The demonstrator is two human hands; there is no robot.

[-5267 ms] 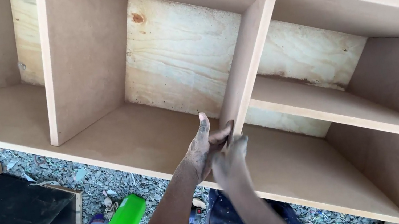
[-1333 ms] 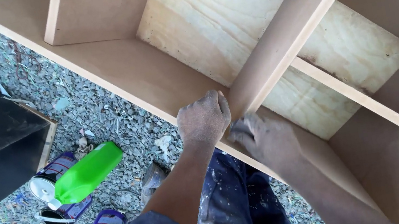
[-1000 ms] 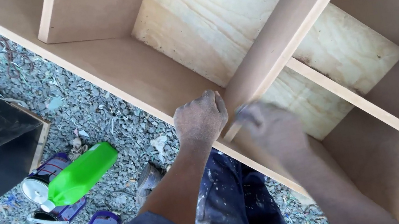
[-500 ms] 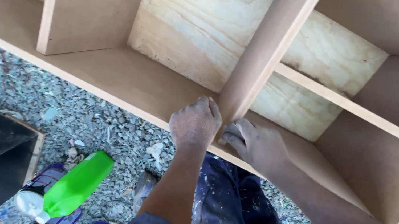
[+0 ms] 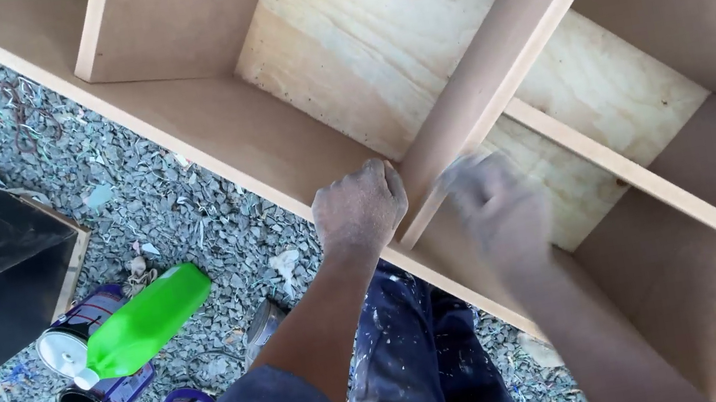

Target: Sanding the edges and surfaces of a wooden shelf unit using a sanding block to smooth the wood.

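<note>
Left hand point(image 5: 360, 210) closed over cabinet point(image 5: 201, 130) front edge at divider point(image 5: 493, 81); right hand point(image 5: 495, 207) blurred, grip indeterminate. Keep divider square.

My one view is head-worn, looking steeply down and close over the cabinet point(image 5: 289, 135); gravel point(image 5: 176, 212) lies left, the trousers point(image 5: 424, 364) near.

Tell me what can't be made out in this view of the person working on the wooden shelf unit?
All in the head view:
- Right hand: smeared by motion blur, so its fingers and grip cannot be read.
- Left hand: its fingers curl over the shelf unit's front edge, hiding the fingertips.
- Shelf unit: cut off by the top and right picture edges.
- Cans: partly covered by the green bottle; contents unclear.
</note>
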